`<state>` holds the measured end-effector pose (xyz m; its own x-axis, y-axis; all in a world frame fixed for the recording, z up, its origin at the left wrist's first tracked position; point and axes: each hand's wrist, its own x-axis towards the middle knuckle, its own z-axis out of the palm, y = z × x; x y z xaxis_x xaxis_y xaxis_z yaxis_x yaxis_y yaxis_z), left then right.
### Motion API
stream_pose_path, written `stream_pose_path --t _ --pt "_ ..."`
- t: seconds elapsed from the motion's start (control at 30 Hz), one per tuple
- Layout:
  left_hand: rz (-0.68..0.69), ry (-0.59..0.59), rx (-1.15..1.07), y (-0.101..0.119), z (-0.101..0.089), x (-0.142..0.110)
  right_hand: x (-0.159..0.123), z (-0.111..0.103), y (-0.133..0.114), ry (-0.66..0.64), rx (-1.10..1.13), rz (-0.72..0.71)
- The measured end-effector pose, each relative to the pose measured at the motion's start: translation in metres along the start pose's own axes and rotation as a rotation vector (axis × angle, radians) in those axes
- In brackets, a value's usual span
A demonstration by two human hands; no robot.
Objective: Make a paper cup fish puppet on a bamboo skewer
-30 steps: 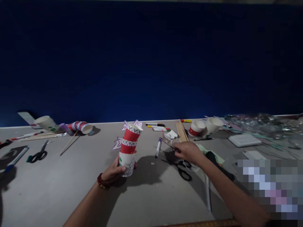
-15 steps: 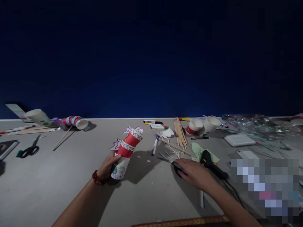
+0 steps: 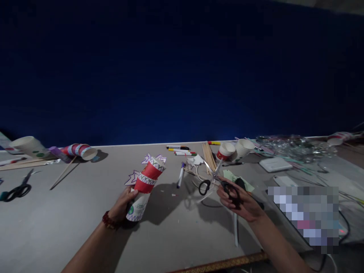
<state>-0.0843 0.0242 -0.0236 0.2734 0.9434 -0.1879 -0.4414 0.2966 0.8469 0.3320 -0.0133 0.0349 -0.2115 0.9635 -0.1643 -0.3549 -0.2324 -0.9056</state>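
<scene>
My left hand [image 3: 124,204] is closed round the lower part of a tilted stack of paper cups [image 3: 143,187], white and red with drawn zigzag bands. Jagged paper pieces outlined in purple stick out from its top and left side. In my right hand [image 3: 239,201] is a pair of scissors [image 3: 215,176] with black handles, held above the table. Their blades are spread and point away from me. Behind and under the scissors lie a loop of white cord [image 3: 199,185] and a bundle of wooden sticks [image 3: 209,157]. A purple-capped marker [image 3: 180,175] lies between the hands.
Several markers [image 3: 180,151] lie at the back. Two paper cups [image 3: 243,148] stand right of the sticks, near green paper [image 3: 229,175] and a white box [image 3: 275,164]. On the left are other scissors [image 3: 19,188], a red cup stack [image 3: 81,151] and a large cup [image 3: 27,147].
My right hand has lifted the scissors off the table and their blades are now spread. The left hand still holds the cup stack. The view has shifted slightly.
</scene>
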Motion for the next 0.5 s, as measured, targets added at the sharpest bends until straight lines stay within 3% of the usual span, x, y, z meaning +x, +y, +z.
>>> stream_pose_path --t 0.23,0.37,0.5 --pt "0.015 -0.026 -0.014 0.003 0.001 -0.002 -0.005 0.021 -0.005 -0.062 0.034 -0.104" --pt "0.049 -0.033 -0.044 0.007 0.005 -0.005 -0.001 0.036 0.012 -0.227 0.153 -0.04" --pt "0.041 -0.06 -0.07 0.008 0.01 -0.006 0.003 0.055 0.028 -0.243 0.253 0.044"
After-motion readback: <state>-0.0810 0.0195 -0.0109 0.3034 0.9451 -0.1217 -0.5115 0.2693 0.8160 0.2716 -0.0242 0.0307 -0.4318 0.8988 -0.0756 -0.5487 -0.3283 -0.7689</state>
